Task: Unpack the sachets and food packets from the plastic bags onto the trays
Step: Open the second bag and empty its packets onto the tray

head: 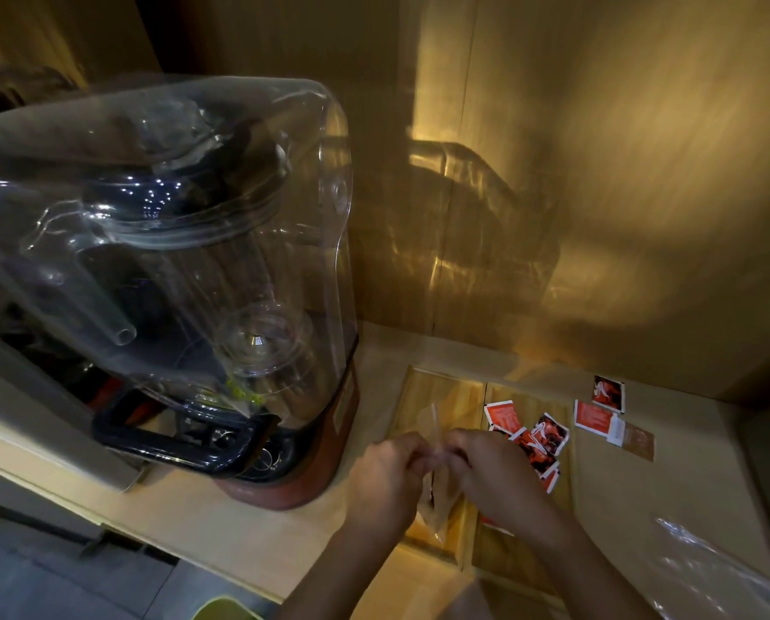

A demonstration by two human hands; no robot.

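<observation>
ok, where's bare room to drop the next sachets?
Free: left tray compartment beyond the hands, and the counter right of the loose sachets. Crowded: right compartment, where red sachets pile up behind the right hand.

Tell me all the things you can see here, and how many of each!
Large blender with clear plastic cover: one, clear over a black and reddish base, left on the counter.
Pale wooden counter: one, beige, under everything.
Wooden trays: two compartments side by side, light brown, in front of the hands.
Red and white sachets: several, overlapping on the right tray; exact count unclear.
Loose sachets: about two red ones plus one brownish, on the counter right of the trays.
Small clear plastic bag: one, see-through, held between both hands over the trays.
Crinkled clear plastic sheet: one, bottom right.
Left hand: pinching the bag.
Right hand: pinching the bag.
</observation>
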